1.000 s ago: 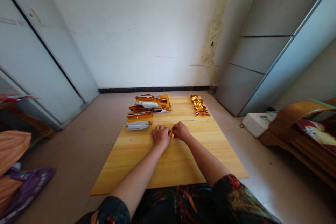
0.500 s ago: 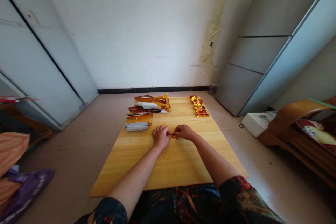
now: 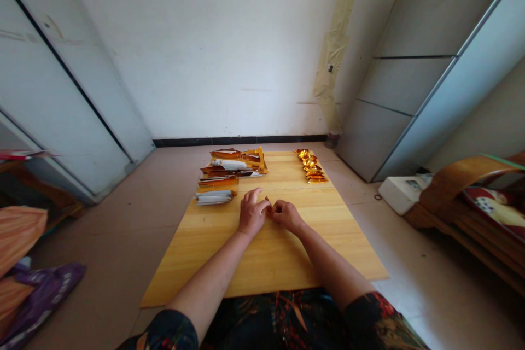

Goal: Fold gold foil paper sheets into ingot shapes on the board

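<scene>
Over the middle of the wooden board, my left hand (image 3: 251, 214) pinches a small piece of orange-gold foil (image 3: 268, 199) between thumb and finger. My right hand (image 3: 287, 215) is closed on the foil's other side, its fingertips close to the left thumb. Most of the foil is hidden by the fingers. Beyond my left hand lie stacked gold foil sheets (image 3: 219, 173) and bundles of white strips (image 3: 214, 197). At the far right of the board is a row of shiny folded gold foil pieces (image 3: 311, 167).
The wooden board (image 3: 262, 268) reaches from my lap towards the white wall (image 3: 213, 65). A grey fridge (image 3: 394, 93) and a white box (image 3: 400, 194) stand to the right, beside a wooden seat (image 3: 455, 213). A purple bag (image 3: 57, 290) lies on the floor at left.
My hands have drawn closer together and turned around the foil, which now shows less and sticks up between them. The left fingers have lifted off the board. The stacks have not moved.
</scene>
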`<control>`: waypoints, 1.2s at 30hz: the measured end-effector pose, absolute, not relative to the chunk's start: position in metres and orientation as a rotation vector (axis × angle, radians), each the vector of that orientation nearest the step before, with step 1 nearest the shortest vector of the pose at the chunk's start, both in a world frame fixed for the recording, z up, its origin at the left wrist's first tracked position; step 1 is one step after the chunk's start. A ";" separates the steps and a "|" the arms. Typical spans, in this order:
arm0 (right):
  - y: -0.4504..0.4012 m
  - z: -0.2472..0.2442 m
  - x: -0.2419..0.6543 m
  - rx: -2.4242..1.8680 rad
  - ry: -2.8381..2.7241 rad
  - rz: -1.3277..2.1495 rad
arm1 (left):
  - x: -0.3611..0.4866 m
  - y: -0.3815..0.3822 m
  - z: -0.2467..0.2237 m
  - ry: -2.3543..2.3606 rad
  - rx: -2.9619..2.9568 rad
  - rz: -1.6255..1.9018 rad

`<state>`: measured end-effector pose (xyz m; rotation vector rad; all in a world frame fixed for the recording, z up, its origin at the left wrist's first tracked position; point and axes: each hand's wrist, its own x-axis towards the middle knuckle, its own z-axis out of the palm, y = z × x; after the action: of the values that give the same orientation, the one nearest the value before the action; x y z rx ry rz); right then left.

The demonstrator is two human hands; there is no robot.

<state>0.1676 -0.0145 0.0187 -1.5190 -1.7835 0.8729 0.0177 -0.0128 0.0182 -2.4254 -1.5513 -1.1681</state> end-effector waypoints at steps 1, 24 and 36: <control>-0.014 0.019 0.168 -1.522 -1.778 0.891 | 0.018 -0.013 0.017 -1.541 -2.429 -1.178; -0.016 0.036 0.182 -1.506 -1.786 1.195 | 0.018 -0.004 0.006 -1.670 -2.643 -1.556; -0.018 0.024 0.173 -1.507 -1.811 0.789 | 0.029 -0.015 0.014 -1.811 -2.566 -1.759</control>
<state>0.1732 -0.0184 0.0243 -1.5070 -1.8115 0.7895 0.0293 -0.0145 0.0141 -2.5661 -1.8113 -1.7590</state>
